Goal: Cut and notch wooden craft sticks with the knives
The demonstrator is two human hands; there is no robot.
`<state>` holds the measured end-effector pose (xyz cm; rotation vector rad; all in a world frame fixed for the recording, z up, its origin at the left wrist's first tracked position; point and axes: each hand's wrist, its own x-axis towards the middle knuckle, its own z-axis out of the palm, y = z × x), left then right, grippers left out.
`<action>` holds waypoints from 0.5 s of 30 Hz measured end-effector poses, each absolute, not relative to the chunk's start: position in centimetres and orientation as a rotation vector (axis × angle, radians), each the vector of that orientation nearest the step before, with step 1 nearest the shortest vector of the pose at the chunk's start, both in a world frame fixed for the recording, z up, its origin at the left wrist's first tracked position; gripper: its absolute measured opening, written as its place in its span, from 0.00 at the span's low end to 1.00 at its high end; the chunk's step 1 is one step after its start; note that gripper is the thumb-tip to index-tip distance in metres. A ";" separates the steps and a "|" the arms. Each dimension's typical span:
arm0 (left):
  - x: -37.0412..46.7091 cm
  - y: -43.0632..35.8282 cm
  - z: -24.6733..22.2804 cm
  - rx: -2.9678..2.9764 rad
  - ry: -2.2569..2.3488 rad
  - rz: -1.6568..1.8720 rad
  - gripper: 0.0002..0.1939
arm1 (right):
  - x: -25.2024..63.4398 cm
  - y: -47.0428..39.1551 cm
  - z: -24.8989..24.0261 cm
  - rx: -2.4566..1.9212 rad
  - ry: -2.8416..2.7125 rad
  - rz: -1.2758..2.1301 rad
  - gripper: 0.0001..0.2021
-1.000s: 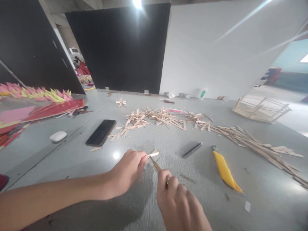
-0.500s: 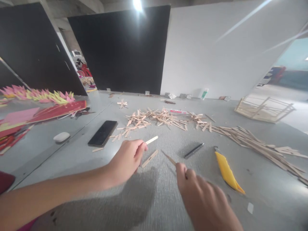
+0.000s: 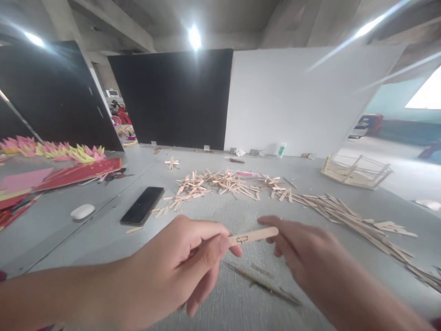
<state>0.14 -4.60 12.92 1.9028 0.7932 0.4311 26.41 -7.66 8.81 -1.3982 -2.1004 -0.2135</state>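
One flat wooden stick (image 3: 257, 236), dark outlined mark (image 3: 242, 239) on its face, held above the table (image 3: 213, 212), well short of the far edge. Left hand (image 3: 179, 257) pinches it near one end; right hand (image 3: 306, 250) at its tip, cannot tell whether gripping. Pointed tool (image 3: 262, 283) lies below. Pink-labelled tube (image 3: 247, 174) toward far edge, behind wood pieces (image 3: 227, 182); lettering illegible.

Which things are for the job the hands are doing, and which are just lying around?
Probably for the job:
marked stick in the left hand
pointed tool
maybe the heaped sticks

Probably just lying about:
phone
white oval thing
paper spikes
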 end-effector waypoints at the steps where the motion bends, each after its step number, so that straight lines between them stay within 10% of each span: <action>1: 0.4 -4.7 13.4 1.923 0.795 0.402 0.28 | 26.5 -7.7 10.4 -1.390 -2.051 -0.077 0.15; 6: 1.8 -5.2 15.4 2.046 0.755 0.459 0.22 | 26.4 -9.5 15.2 -1.231 -1.752 0.787 0.20; 15: 3.7 -6.2 17.6 2.124 0.709 0.780 0.19 | 24.4 -11.0 16.2 -1.127 -1.650 0.567 0.17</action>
